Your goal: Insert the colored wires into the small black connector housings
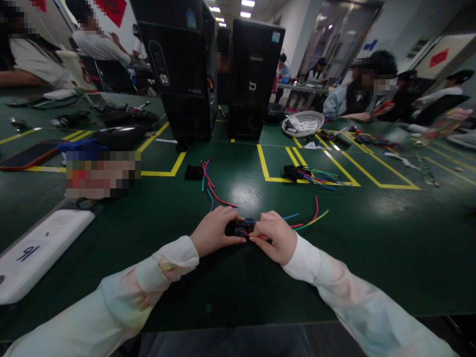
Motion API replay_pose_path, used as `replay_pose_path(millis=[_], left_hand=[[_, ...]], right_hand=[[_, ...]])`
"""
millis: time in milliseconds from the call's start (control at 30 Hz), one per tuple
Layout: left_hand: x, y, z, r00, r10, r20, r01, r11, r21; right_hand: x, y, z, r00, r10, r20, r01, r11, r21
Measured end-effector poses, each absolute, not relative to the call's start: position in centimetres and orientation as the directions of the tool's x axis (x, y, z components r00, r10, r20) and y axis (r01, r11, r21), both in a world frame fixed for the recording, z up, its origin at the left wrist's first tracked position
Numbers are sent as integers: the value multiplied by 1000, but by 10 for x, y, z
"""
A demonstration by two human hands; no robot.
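The left hand grips a small black plastic connector low over the dark green tabletop; the right hand, fingers pinched, works against its right side, with thin red, blue and yellow-green insulated wires spreading out beyond to the right.

I see a small black connector in my left fingers, partly hidden. Its thin wires, red, blue and yellow-green, pass under my pinching right fingers and fan out beyond them, the longer ones curving, ends loose.
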State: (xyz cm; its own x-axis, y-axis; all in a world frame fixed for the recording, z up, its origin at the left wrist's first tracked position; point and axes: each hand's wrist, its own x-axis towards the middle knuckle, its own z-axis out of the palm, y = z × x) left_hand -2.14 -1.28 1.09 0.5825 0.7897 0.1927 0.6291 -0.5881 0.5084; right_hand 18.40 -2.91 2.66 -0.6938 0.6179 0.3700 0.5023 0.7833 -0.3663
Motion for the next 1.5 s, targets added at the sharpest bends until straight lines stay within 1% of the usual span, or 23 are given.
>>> replay_pose_path(millis=[133, 233, 367, 467, 567, 667, 800, 967, 1233, 1400, 1500], left_hand=[[-22, -13, 10, 580, 791, 196, 629, -588, 509], [-21, -13, 10, 581, 788, 205, 624, -592, 510], [-20, -13, 10, 585, 785, 205, 627, -597, 500], [-20, -13, 10, 588, 784, 200, 631, -599, 492], [-20, -12, 10, 587, 784, 203, 632, -600, 491], [-20, -13, 9, 583, 786, 206, 631, -598, 495], [-21, -12, 9, 582, 786, 206, 628, -596, 500], [-20, -12, 9, 584, 786, 204, 629, -596, 499], [-20, -12, 10, 584, 787, 197, 635, -594, 493], [-19, -13, 11, 585, 788, 192, 637, -593, 492], [-19, -14, 12, 588, 784, 198, 635, -600, 488]], right_hand=[[184, -29, 25, -669, 639, 379, 526, 768, -366], [181, -29, 26, -624, 663, 413, 569, 748, -342], [175, -31, 27, -611, 646, 457, 582, 758, -293], [175, -31, 28, -611, 639, 468, 580, 763, -284], [178, -29, 29, -615, 660, 431, 581, 749, -318], [181, -27, 30, -633, 691, 348, 591, 722, -358], [184, -27, 30, -653, 704, 278, 619, 708, -339], [184, -28, 31, -645, 716, 266, 632, 696, -341], [182, -30, 29, -671, 666, 326, 602, 746, -284], [183, -29, 28, -711, 606, 357, 522, 795, -309], [183, -29, 27, -700, 621, 353, 536, 783, -315]])
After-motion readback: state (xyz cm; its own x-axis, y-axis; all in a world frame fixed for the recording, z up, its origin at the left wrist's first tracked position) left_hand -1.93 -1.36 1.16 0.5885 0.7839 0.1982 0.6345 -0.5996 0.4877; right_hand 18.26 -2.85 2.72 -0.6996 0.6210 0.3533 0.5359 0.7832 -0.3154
